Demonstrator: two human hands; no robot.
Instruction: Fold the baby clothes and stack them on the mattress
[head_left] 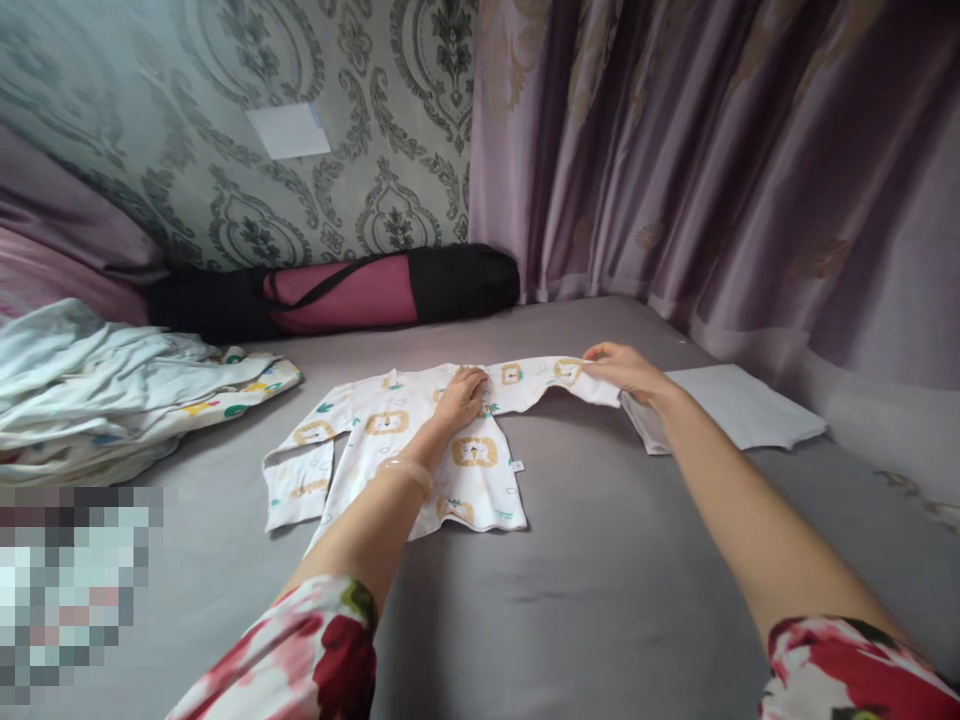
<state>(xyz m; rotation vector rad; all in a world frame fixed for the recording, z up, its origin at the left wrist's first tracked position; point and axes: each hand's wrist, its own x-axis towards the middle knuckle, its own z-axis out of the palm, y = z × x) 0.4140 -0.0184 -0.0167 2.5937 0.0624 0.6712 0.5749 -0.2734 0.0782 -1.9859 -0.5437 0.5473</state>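
A small white long-sleeved shirt (405,460) printed with yellow lion faces and green leaves is spread on a grey bed sheet. My left hand (463,398) rests on it near the collar and the right-hand shoulder, fingers laid on the cloth. At the cuff end of the sleeve on the right, my right hand (628,372) pinches the fabric and holds that sleeve (536,380) stretched out sideways, partly raised off the sheet. The opposite sleeve (300,480) bends downward on the left. Part of the shirt's lower left is hidden by my left forearm.
Folded white cloth (739,405) lies just right of my right hand. Rumpled pale fabrics (112,390) are heaped at the left. A long black and maroon bag (345,292) lies along the wall. Purple curtains (675,150) hang at the right.
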